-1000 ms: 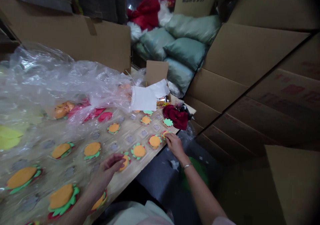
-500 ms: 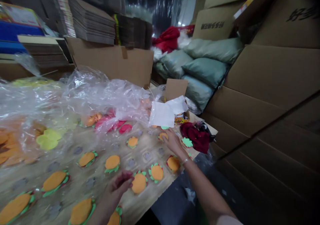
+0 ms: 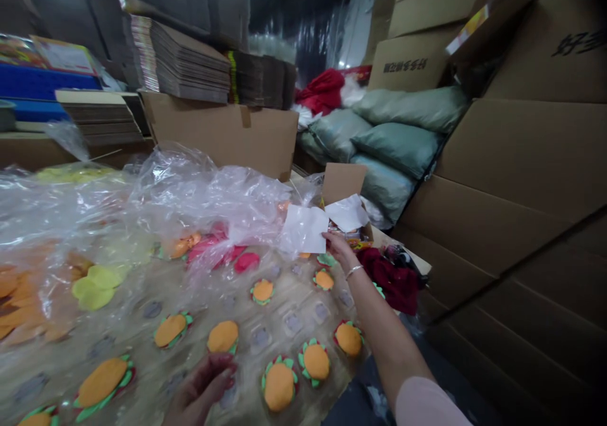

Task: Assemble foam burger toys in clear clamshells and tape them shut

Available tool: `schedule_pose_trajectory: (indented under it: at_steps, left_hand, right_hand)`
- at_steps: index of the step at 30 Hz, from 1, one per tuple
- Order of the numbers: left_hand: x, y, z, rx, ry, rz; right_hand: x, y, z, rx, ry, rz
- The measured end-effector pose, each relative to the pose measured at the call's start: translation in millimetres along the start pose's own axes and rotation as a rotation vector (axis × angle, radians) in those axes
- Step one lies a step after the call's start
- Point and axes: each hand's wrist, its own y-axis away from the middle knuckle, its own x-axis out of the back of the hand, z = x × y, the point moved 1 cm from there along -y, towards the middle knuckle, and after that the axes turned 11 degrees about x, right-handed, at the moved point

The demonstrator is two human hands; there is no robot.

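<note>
My right hand (image 3: 340,249) reaches to the far right of the table, its fingertips closed on the right edge of a white paper sheet (image 3: 303,229). Close below it are a green frilled piece (image 3: 325,260) and a small orange-topped toy burger (image 3: 324,279) with green frills. My left hand (image 3: 203,385) hovers low over the near side of the table, fingers loosely curled and thumb a little apart, with nothing visible in it. The closest burger to it is an orange one (image 3: 222,337) just beyond its fingers. More burgers (image 3: 279,385) lie in rows, among clear plastic cups (image 3: 260,337).
Clear plastic bags (image 3: 199,192) cover the table's back, with yellow pieces (image 3: 97,286) and pink pieces (image 3: 246,261) nearby. An open carton (image 3: 344,182) stands beside dark red cloth (image 3: 391,280). Stacked cardboard boxes (image 3: 512,160) rise at the right; green sacks (image 3: 398,148) lie behind.
My right hand has gone from the small burger up to the white sheet, which has shifted slightly left. My left hand has moved left, away from the near burgers. The view has tilted slightly.
</note>
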Motion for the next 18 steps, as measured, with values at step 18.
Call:
schedule_pose_trajectory:
  at_steps: [18]
  left_hand:
    - [48.1,-30.7,81.8,-0.371,0.317,0.231]
  right_hand:
    - [-167.0,169.5,-176.5,1.323,-0.145,-0.812]
